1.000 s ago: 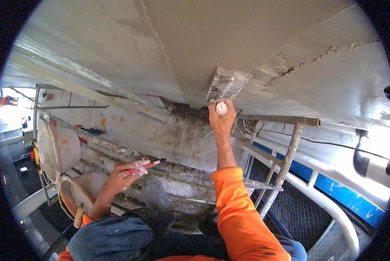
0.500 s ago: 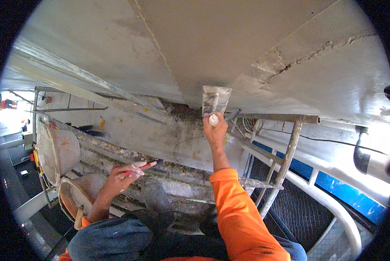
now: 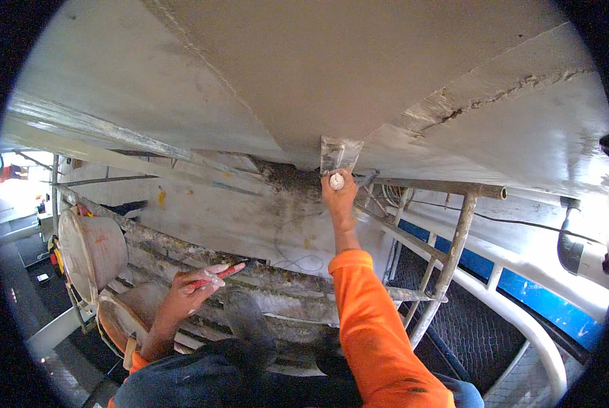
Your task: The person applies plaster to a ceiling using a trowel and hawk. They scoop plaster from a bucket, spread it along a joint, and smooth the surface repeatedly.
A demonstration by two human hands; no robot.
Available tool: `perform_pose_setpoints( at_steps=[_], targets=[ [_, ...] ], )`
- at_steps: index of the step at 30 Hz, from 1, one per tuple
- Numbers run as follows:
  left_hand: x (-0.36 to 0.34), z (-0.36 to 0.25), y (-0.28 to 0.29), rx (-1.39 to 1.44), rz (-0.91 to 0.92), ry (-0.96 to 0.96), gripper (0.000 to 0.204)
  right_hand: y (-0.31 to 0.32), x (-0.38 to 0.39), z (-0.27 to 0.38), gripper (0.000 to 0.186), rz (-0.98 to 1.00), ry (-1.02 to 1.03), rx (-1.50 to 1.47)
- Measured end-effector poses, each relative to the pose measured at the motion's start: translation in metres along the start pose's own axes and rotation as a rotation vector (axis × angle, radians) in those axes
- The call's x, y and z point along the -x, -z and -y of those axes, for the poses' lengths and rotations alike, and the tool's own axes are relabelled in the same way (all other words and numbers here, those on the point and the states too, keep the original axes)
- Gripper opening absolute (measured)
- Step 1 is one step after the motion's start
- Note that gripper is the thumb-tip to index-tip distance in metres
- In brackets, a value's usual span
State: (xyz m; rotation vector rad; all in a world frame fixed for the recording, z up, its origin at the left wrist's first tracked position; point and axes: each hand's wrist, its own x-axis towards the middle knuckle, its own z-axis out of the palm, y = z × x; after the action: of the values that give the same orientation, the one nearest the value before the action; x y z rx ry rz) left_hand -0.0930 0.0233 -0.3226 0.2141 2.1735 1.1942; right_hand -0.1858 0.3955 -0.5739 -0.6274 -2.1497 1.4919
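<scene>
My right hand point(image 3: 340, 196), at the end of an orange sleeve, is closed round the handle of a plastering trowel point(image 3: 341, 150). The trowel's smeared metal blade points up and lies against or very near the lower part of the grey plastered wall point(image 3: 318, 75). The handle's round whitish end faces me. Lower and to the left, my left hand point(image 3: 190, 291) grips a slim red-handled tool point(image 3: 231, 270). A dark tip shows past its handle, too indistinct to name. Pale plaster marks the left fingers.
Two dirty buckets point(image 3: 93, 248) stand left of my left hand, one nearer than the other. Crusted planks point(image 3: 297, 299) lie under my legs, with gaps between them. Scaffold tubes point(image 3: 457, 251) and a white curved rail point(image 3: 522, 319) run along the right. A rough crack point(image 3: 495, 98) crosses the wall, upper right.
My right hand and the trowel have shifted slightly up and right, with less of the blade showing. The left hand keeps its grip, slightly lower. The whole view has shifted a little.
</scene>
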Motion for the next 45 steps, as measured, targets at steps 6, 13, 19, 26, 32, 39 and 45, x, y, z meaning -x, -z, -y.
perform_pose_setpoints(
  at_steps=[6,13,19,26,32,39,45],
  targets=[
    [0.0,0.009,0.007,0.311,-0.115,-0.134,0.012,0.021,0.046,-0.05,0.02,0.091,-0.006,0.214],
    [-0.04,-0.019,0.001,0.377,-0.19,-0.209,0.021,0.125,0.038,0.028,0.024,0.37,0.241,0.298],
    [-0.08,-0.049,-0.021,0.758,-0.095,-0.18,0.017,0.155,0.023,0.148,0.016,0.901,0.201,0.129],
    [-0.076,-0.052,0.0,1.087,-0.096,-0.136,0.019,0.131,0.008,0.166,0.028,1.165,0.261,0.265],
    [-0.06,-0.034,0.03,1.005,-0.33,-0.131,0.021,0.143,0.014,0.13,0.03,1.145,0.2,0.498],
    [-0.061,-0.014,0.006,1.05,-0.237,0.011,0.023,0.11,0.035,0.127,0.032,1.217,0.203,0.365],
    [-0.061,-0.009,0.034,1.032,-0.363,-0.06,0.023,0.132,0.035,0.097,0.024,0.833,0.173,0.407]
  ],
)
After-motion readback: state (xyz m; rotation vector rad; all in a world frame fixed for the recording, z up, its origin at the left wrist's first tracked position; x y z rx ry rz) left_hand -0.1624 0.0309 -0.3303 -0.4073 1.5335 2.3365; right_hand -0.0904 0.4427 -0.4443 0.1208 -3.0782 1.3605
